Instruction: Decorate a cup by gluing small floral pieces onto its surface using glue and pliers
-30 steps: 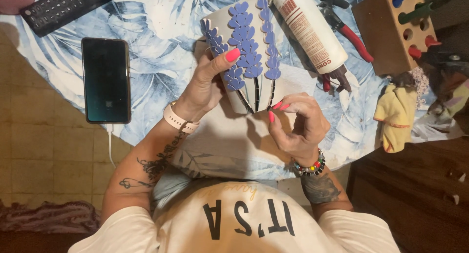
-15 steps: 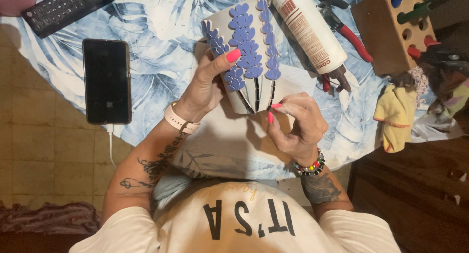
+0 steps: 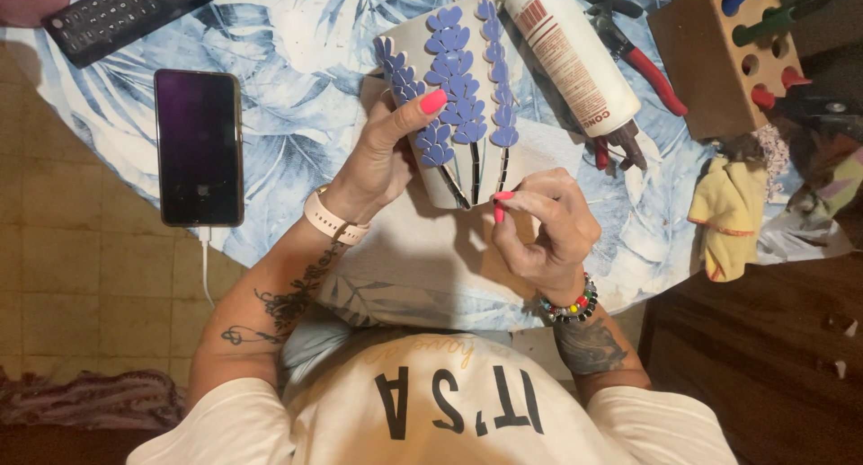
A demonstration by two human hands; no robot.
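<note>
The left hand (image 3: 382,159) grips the left side of a pale pot (image 3: 449,97) decorated with purple petal tiles, thumb pressed across its front, wrist bent upward, forearm angling in from the lower left. The pot lies tilted on the tabletop (image 3: 297,34), near the middle, mouth towards the far side. The right hand (image 3: 539,236) curls just beside the pot's near end, fingertips pinched together on something too small to make out. A phone (image 3: 199,146) lies to the left, a glue bottle (image 3: 571,56) just right of the pot.
</note>
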